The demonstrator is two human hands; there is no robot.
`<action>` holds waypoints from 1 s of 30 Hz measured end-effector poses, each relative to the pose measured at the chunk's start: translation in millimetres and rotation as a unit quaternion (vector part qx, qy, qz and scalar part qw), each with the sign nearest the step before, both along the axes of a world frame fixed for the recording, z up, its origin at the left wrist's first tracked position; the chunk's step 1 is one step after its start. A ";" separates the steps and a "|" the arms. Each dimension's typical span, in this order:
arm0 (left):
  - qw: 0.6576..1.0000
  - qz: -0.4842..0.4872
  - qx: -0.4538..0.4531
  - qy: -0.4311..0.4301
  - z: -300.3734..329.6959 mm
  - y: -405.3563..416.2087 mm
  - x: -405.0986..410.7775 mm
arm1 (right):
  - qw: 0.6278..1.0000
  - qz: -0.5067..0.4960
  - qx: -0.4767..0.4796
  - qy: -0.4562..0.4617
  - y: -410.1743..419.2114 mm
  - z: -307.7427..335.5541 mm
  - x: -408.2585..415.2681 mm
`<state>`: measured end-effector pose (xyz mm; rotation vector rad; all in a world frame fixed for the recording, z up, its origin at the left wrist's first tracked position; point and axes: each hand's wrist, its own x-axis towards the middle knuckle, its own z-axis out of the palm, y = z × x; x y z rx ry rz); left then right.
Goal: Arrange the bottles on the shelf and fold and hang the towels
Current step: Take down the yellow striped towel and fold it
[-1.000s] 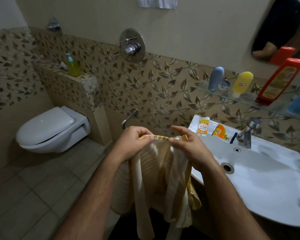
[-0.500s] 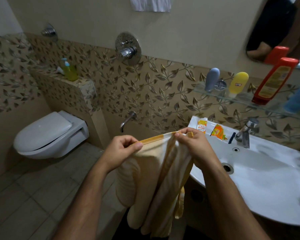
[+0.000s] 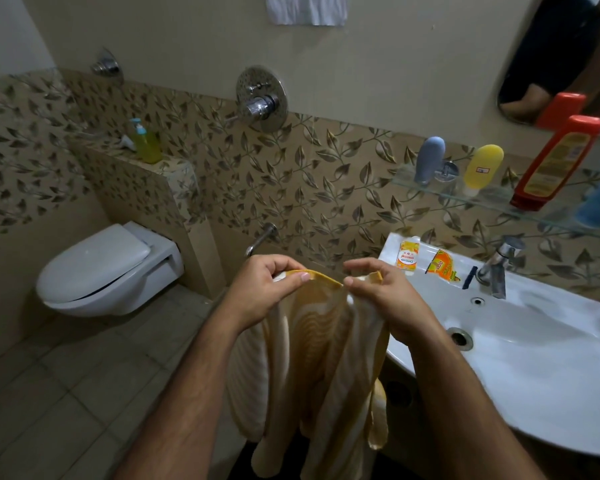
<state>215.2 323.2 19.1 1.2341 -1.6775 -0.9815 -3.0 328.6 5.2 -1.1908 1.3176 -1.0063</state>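
Both hands pinch the top hem of a yellow-and-cream striped towel [image 3: 319,362]: left hand [image 3: 264,292] and right hand [image 3: 378,296] close together, the soft ribbed cloth hanging in folds beside a glossy white sink [image 3: 534,375]. On its rim lies a sachet [image 3: 408,260] reading "Centrum". A glass shelf [image 3: 492,199] carries grey, yellow and red plastic bottles.

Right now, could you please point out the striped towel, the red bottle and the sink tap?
striped towel [image 3: 321,344]: head view, middle of the hanging cloth.
red bottle [image 3: 553,166]: head view, its yellow label.
sink tap [image 3: 497,270]: head view, its metal body.
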 end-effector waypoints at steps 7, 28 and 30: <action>0.999 -0.038 0.000 -0.035 2.8 1.9 -2.5 | 0.996 0.084 -0.024 0.035 1.7 3.9 17.2; 0.995 -0.063 -0.008 -0.081 3.8 2.2 -6.8 | 0.995 0.090 -0.041 -0.006 4.6 5.2 16.8; 0.995 -0.062 -0.005 -0.083 3.8 1.8 -6.2 | 0.994 0.099 -0.044 0.012 3.4 2.1 17.7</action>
